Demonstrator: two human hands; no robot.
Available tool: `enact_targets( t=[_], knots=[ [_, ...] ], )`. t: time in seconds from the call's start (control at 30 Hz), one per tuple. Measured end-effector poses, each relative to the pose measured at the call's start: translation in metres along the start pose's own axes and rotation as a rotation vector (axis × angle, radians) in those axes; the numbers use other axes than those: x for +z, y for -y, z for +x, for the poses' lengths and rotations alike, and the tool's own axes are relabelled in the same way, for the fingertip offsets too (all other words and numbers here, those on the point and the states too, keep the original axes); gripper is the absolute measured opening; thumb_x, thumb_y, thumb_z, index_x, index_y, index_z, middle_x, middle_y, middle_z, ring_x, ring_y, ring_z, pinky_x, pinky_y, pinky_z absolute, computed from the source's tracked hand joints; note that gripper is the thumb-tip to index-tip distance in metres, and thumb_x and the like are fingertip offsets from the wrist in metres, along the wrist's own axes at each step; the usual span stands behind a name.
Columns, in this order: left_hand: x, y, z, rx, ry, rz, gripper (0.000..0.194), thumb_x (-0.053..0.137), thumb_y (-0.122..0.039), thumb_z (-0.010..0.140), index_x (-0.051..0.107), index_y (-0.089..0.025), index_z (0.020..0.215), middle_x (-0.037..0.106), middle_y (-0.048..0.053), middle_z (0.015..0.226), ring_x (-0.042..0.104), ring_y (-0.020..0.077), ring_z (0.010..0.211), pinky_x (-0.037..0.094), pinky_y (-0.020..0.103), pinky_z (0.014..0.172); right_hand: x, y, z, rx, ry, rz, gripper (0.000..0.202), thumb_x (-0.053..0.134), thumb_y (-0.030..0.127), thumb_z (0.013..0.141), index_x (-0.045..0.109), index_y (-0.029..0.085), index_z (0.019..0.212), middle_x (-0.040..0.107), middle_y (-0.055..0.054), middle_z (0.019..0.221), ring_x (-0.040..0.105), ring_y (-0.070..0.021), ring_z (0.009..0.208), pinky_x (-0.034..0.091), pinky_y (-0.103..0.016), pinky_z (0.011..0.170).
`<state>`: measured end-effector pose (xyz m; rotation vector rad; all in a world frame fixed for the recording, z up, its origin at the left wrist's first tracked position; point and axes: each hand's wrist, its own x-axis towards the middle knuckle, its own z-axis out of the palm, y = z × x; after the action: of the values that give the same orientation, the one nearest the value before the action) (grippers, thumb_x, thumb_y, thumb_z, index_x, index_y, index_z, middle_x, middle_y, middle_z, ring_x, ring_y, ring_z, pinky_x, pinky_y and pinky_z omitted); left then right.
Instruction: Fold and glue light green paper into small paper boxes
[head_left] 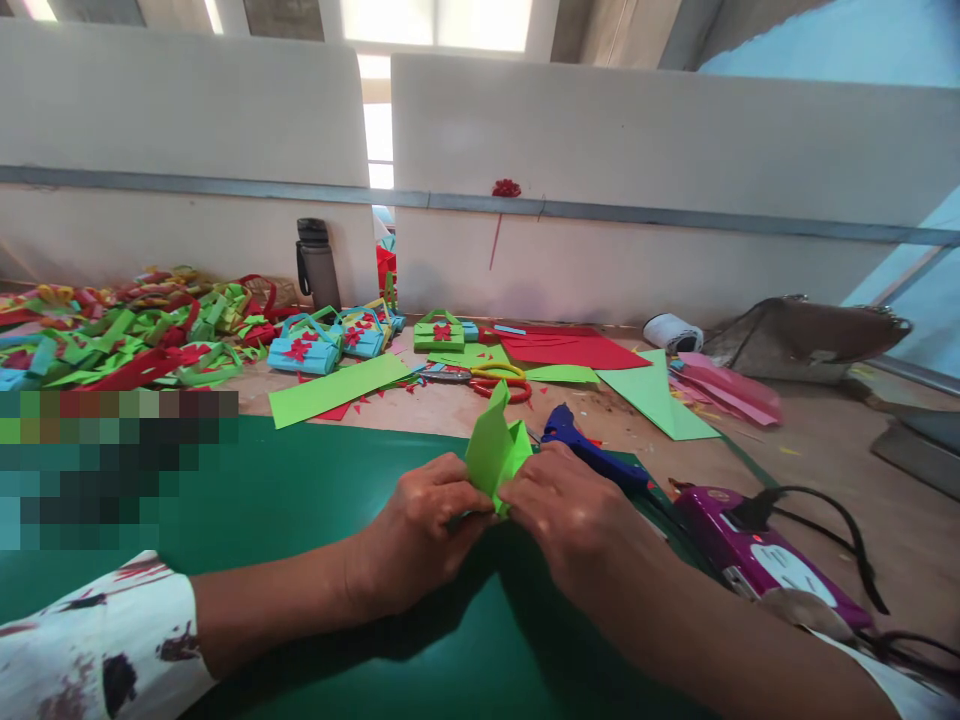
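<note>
A folded piece of bright green paper (pixel 491 445) stands upright between my two hands, above the green mat (pixel 330 660). My left hand (pixel 424 530) pinches its lower left side between thumb and fingers. On the lower right side, my right hand (pixel 570 520) is closed on the same paper, its fingertips close to those of the left. The bottom of the paper is partly hidden by my fingers. Just behind my right hand lies a blue glue gun (pixel 592 450). Scissors with red and yellow handles (pixel 499 375) rest beyond the paper.
Small paper bags (pixel 304 345) with red bows stand behind the mat, near a dark bottle (pixel 318 265). Paper pieces pile up at left (pixel 135 340). Red sheets (pixel 574 345) lie behind. A purple power strip (pixel 772 555) with a black cable sits at right, a handbag (pixel 810 335) farther back.
</note>
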<state>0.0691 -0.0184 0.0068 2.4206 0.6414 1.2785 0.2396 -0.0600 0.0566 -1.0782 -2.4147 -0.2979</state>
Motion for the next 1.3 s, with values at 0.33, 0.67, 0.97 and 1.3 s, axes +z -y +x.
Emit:
enact_targets(
  t=[0.33, 0.67, 0.97, 1.3],
  knots=[
    [0.002, -0.001, 0.002, 0.043, -0.004, 0.075, 0.019, 0.055, -0.013, 0.084, 0.065, -0.013, 0.068, 0.059, 0.004, 0.066, 0.055, 0.0125, 0.064, 0.047, 0.022, 0.058, -0.006, 0.009, 0.000, -0.018, 0.082, -0.173, 0.027, 0.045, -0.004, 0.076, 0.057, 0.016, 0.062, 0.056, -0.007, 0.063, 0.049, -0.0186, 0.060, 0.037, -0.029, 0.055],
    [0.000, 0.001, 0.000, 0.027, -0.010, 0.040, 0.010, 0.058, -0.013, 0.080, 0.066, -0.013, 0.074, 0.062, 0.006, 0.071, 0.057, 0.0145, 0.068, 0.049, 0.025, 0.062, 0.000, 0.002, 0.001, -0.012, 0.021, -0.164, 0.030, 0.039, -0.004, 0.079, 0.056, 0.017, 0.064, 0.052, -0.005, 0.064, 0.046, -0.0171, 0.060, 0.032, -0.027, 0.050],
    [-0.007, -0.007, 0.005, -0.038, -0.013, -0.017, 0.008, 0.060, -0.012, 0.079, 0.067, -0.016, 0.082, 0.059, 0.003, 0.072, 0.055, 0.0119, 0.066, 0.047, 0.022, 0.060, 0.006, -0.005, 0.002, 0.014, -0.082, -0.050, 0.023, 0.042, -0.003, 0.078, 0.055, 0.015, 0.072, 0.051, -0.014, 0.106, 0.049, -0.0234, 0.096, 0.047, -0.035, 0.074],
    [-0.009, -0.006, 0.005, -0.079, -0.019, 0.011, 0.010, 0.057, -0.014, 0.082, 0.065, -0.015, 0.076, 0.055, 0.002, 0.071, 0.051, 0.0139, 0.068, 0.044, 0.027, 0.062, 0.009, -0.005, 0.003, 0.011, -0.168, 0.077, 0.022, 0.041, -0.004, 0.080, 0.050, 0.015, 0.073, 0.050, -0.012, 0.105, 0.050, -0.0222, 0.101, 0.046, -0.037, 0.080]
  ],
)
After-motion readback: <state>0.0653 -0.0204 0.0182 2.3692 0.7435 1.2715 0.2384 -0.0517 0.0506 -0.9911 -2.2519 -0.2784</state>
